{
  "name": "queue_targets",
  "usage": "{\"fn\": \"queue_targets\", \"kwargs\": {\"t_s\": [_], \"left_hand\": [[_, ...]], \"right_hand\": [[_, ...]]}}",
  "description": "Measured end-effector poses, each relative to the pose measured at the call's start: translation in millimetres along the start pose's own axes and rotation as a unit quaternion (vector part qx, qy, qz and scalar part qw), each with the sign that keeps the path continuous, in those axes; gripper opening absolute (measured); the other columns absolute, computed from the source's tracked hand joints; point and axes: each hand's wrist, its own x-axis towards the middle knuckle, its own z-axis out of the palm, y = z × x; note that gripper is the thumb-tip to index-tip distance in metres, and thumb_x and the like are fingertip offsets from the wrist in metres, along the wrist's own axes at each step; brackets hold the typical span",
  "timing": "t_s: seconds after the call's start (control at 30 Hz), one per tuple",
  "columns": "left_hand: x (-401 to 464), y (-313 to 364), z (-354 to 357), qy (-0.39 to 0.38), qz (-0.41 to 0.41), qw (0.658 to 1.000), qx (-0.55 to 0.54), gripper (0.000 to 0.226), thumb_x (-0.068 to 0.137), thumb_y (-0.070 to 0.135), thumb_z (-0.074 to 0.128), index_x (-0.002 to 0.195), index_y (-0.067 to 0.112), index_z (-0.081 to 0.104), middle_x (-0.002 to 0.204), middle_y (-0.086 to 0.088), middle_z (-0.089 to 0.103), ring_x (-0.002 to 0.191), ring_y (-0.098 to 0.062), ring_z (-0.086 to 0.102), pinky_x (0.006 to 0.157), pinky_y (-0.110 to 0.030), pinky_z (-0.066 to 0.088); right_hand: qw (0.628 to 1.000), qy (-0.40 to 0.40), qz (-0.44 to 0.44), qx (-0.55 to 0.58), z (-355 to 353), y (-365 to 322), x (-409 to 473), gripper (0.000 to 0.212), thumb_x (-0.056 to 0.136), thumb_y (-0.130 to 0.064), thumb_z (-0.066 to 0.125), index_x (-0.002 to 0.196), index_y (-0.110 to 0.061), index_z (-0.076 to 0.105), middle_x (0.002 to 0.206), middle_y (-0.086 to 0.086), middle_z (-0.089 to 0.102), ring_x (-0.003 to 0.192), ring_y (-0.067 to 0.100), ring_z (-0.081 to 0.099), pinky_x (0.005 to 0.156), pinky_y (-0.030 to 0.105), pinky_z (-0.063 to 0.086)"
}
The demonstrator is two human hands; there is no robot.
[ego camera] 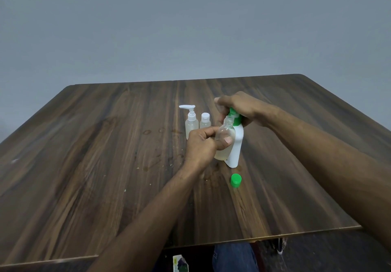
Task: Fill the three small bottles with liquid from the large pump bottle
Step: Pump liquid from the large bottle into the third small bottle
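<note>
Fingers and thumb of the left hand (200,144) curl around an uncapped clear bottle (224,139), tilting its neck under the green pump (234,116) of the large white bottle (236,146). The right hand (239,107) curls over that pump. Left of the large bottle stand a small pump bottle (191,122) and a capped bottle (205,121); a green cap (235,180) lies in front of it on the wooden table (105,144).

The table (105,144) is dark wood-grain laminate, smooth with a low sheen and a few wet spots. The large pump bottle (236,148) is opaque white plastic, smooth and semi-gloss, with a green plastic pump head (236,116). The open small bottle (224,136) is clear plastic, as are the pump-top small bottle (191,124) and the capped small bottle (204,121), both with white plastic tops. The loose green cap (235,180) is glossy ribbed plastic.
</note>
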Motion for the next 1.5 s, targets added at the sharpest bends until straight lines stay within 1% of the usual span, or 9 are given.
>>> {"fn": "queue_targets", "kwargs": {"t_s": [0.27, 0.57, 0.73, 0.83, 0.97, 1.1, 1.23, 1.33, 1.5], "left_hand": [[0.8, -0.9, 0.3, -0.001, 0.000, 1.000, -0.001, 0.021, 0.076, 0.000, 0.071, 0.087, 0.018, 0.075, 0.076, 0.005, 0.070, 0.077, -0.014, 0.063, 0.079, -0.038, 0.053], [0.8, -0.7, 0.3, 0.000, 0.003, 1.000, -0.005, 0.021, 0.076, 0.001, 0.071, 0.085, 0.020, 0.074, 0.073, 0.009, 0.070, 0.074, -0.010, 0.062, 0.074, -0.033, 0.052], [1.6, -2.4, -0.3, 0.001, 0.001, 1.000, -0.008, 0.022, 0.076, 0.001, 0.072, 0.084, 0.021, 0.075, 0.073, 0.007, 0.070, 0.075, -0.013, 0.062, 0.076, -0.036, 0.053], [1.9, -2.7, 0.5, -0.003, -0.002, 1.000, -0.013, 0.021, 0.076, 0.001, 0.071, 0.086, 0.019, 0.075, 0.076, 0.004, 0.070, 0.075, -0.014, 0.062, 0.075, -0.036, 0.052], [1.2, -1.6, 0.7, -0.002, -0.003, 1.000, -0.008, 0.021, 0.076, 0.002, 0.072, 0.087, 0.020, 0.075, 0.081, 0.002, 0.071, 0.079, -0.015, 0.062, 0.081, -0.042, 0.054], [0.5, -1.3, 0.3, -0.002, 0.003, 1.000, -0.001, 0.022, 0.076, 0.002, 0.072, 0.085, 0.022, 0.075, 0.079, 0.003, 0.071, 0.079, -0.015, 0.063, 0.082, -0.045, 0.054], [1.0, -2.7, -0.1, 0.001, 0.000, 1.000, 0.002, 0.022, 0.075, 0.003, 0.073, 0.083, 0.024, 0.076, 0.081, 0.001, 0.072, 0.082, -0.018, 0.064, 0.085, -0.050, 0.053], [1.0, -2.9, -0.1, -0.001, -0.002, 1.000, -0.002, 0.022, 0.076, 0.002, 0.072, 0.083, 0.022, 0.075, 0.080, 0.005, 0.072, 0.082, -0.016, 0.065, 0.085, -0.048, 0.053], [0.8, -2.2, -0.1, 0.002, -0.001, 1.000, -0.003, 0.023, 0.076, 0.002, 0.072, 0.081, 0.024, 0.074, 0.075, 0.010, 0.072, 0.079, -0.013, 0.064, 0.084, -0.046, 0.054]], "right_hand": [[0.999, 0.024, -0.017, -0.038, 3.5, 0.1, -1.4, 0.027, 0.094, -0.014, 0.051, 0.076, -0.004, 0.069, 0.086, 0.017, 0.071, 0.063, 0.023, 0.061, 0.056, 0.028, 0.051], [1.000, -0.009, -0.007, -0.018, -1.1, -2.4, -2.3, 0.037, 0.102, -0.034, 0.051, 0.084, -0.007, 0.068, 0.080, 0.005, 0.074, 0.063, 0.018, 0.065, 0.061, 0.029, 0.052], [0.999, 0.008, -0.018, -0.032, 1.1, -0.6, -1.9, 0.029, 0.096, -0.017, 0.051, 0.077, -0.005, 0.069, 0.086, 0.017, 0.073, 0.066, 0.023, 0.063, 0.058, 0.029, 0.052], [0.998, 0.022, -0.022, -0.049, 2.6, 1.8, 0.6, 0.028, 0.096, -0.016, 0.051, 0.079, -0.004, 0.069, 0.095, 0.020, 0.074, 0.070, 0.025, 0.065, 0.061, 0.031, 0.053], [0.999, 0.015, -0.022, -0.047, 2.0, 0.5, -0.8, 0.036, 0.101, -0.028, 0.052, 0.084, -0.003, 0.071, 0.079, 0.008, 0.072, 0.062, 0.019, 0.063, 0.057, 0.028, 0.050], [1.000, -0.006, -0.005, -0.023, -0.8, -1.1, -0.8, 0.042, 0.102, -0.039, 0.052, 0.087, -0.004, 0.070, 0.085, 0.008, 0.076, 0.065, 0.018, 0.067, 0.062, 0.029, 0.052], [0.999, 0.005, -0.016, -0.030, 1.0, -1.9, -1.9, 0.035, 0.100, -0.024, 0.051, 0.076, -0.005, 0.069, 0.073, 0.006, 0.072, 0.060, 0.019, 0.063, 0.056, 0.027, 0.051], [0.998, 0.020, -0.025, -0.045, 2.6, 0.1, -1.2, 0.033, 0.097, -0.019, 0.052, 0.073, -0.006, 0.069, 0.082, 0.013, 0.071, 0.062, 0.021, 0.062, 0.056, 0.028, 0.051], [1.000, 0.007, -0.018, -0.021, 0.7, -0.2, -1.3, 0.041, 0.101, -0.038, 0.054, 0.078, -0.006, 0.069, 0.076, 0.005, 0.074, 0.061, 0.018, 0.065, 0.059, 0.027, 0.050]]}}
